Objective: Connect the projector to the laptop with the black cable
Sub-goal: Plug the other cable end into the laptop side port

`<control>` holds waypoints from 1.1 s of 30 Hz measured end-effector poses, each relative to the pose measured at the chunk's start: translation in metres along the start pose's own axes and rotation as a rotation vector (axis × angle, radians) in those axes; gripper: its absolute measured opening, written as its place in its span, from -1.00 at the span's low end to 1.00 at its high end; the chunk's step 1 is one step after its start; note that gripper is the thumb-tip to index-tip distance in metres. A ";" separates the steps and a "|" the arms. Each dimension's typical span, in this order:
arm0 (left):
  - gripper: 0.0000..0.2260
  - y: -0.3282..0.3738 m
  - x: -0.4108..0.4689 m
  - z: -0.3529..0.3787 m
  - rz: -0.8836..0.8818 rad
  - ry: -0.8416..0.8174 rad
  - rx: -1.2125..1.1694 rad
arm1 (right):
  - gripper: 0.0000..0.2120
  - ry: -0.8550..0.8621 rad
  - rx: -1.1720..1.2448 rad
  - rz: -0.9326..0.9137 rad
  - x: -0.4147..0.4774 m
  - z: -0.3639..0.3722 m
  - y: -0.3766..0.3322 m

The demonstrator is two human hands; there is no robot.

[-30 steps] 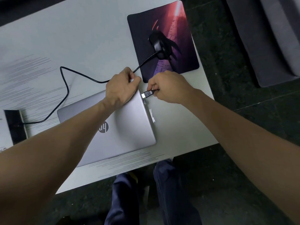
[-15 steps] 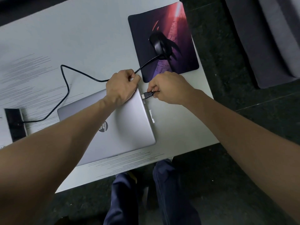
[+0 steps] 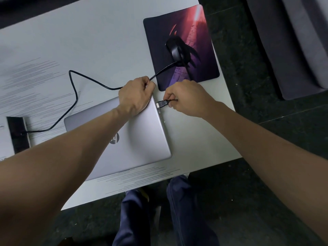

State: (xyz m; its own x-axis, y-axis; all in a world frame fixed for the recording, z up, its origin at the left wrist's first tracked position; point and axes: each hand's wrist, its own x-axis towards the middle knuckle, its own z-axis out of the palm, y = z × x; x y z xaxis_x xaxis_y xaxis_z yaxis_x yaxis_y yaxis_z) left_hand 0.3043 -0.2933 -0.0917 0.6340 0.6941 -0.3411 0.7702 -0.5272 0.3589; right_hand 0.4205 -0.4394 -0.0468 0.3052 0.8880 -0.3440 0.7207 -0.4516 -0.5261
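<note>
My right hand (image 3: pixel 188 98) has its fingers (image 3: pixel 169 103) pinched on the plug (image 3: pixel 162 103) of the black cable (image 3: pixel 74 98), and the plug's metal tip sits right at the side edge of the closed laptop (image 3: pixel 134 139), at one of the ports there. I cannot tell whether it is seated or only touching the opening, so I judge this end nearly done but not confirmed. My left hand (image 3: pixel 135 96) rests curled on the laptop's far corner, fingers closed around the cable where it passes, steadying both. From there the cable loops across the white tabletop (image 3: pixel 88 41) to a dark box (image 3: pixel 16 134) at the left edge, probably the projector, where it looks to be plugged in, though the joint is too small to be sure. A mouse (image 3: pixel 175 50) sits on a mouse pad (image 3: pixel 200 75) just beyond my hands, clear of the port. Nothing blocks the plug; only my own knuckles hide the cable behind it.
</note>
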 end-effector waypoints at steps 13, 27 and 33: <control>-0.71 0.003 -0.001 0.006 -0.018 0.031 0.010 | -0.82 -0.074 -0.012 -0.094 0.003 -0.004 0.002; -0.72 0.003 0.001 0.012 -0.031 0.042 0.018 | -0.85 -0.094 -0.077 -0.141 0.012 0.005 0.007; -0.73 0.003 0.000 0.011 -0.024 -0.001 0.020 | -0.86 -0.087 -0.187 -0.155 0.013 0.002 0.004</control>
State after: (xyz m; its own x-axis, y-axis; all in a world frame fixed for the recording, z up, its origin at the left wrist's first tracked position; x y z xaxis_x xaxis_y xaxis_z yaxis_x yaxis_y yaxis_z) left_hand 0.3078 -0.3003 -0.1005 0.6152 0.7064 -0.3500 0.7866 -0.5200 0.3330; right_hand 0.4261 -0.4302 -0.0545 0.1328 0.9309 -0.3402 0.8596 -0.2791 -0.4281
